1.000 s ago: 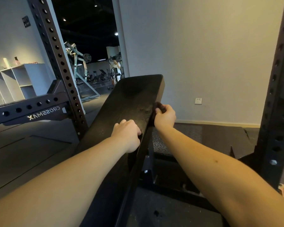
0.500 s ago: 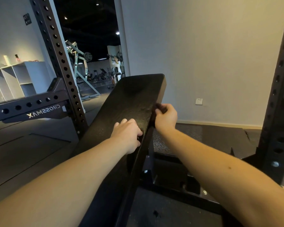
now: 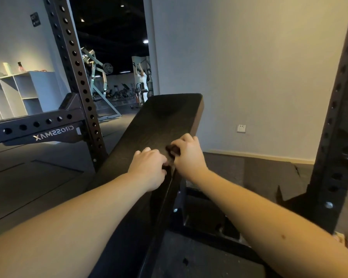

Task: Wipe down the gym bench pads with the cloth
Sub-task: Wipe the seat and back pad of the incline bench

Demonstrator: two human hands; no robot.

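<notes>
The head view is the only one. The cloth (image 3: 172, 149) is hard to make out: a small dark wad, nearly the colour of the pad (image 3: 165, 121), showing only between the thumb and curled fingers of the right hand (image 3: 188, 156), at the pad's right edge about halfway up its slope. The right hand pinches it there, knuckles up. How far the cloth runs under the hands is hidden.

The left hand (image 3: 149, 170) lies on the pad just beside the right one, fingers curled under and fingertips out of sight. A dark patch sits at its thumb, but whether that is cloth or shadow cannot be told, so its grip cannot be told either. Both forearms run out of the picture at the bottom corners.

The pad is tilted, its far end raised. Its near end is cut off below, and the frame (image 3: 179, 209) under it is mostly in shadow.

By count there are two hands, one cloth and one pad. Two rack uprights show, one left (image 3: 76, 77) and one right (image 3: 333, 137), both cut off at the top. One crossbar (image 3: 38, 127) carries mirrored lettering. One shelf unit (image 3: 18, 91) bears two bottles (image 3: 6, 67), too small to read. One socket (image 3: 241, 128) is on the wall. One person (image 3: 142, 80) in white is small and blurred in the dark room beyond.
</notes>
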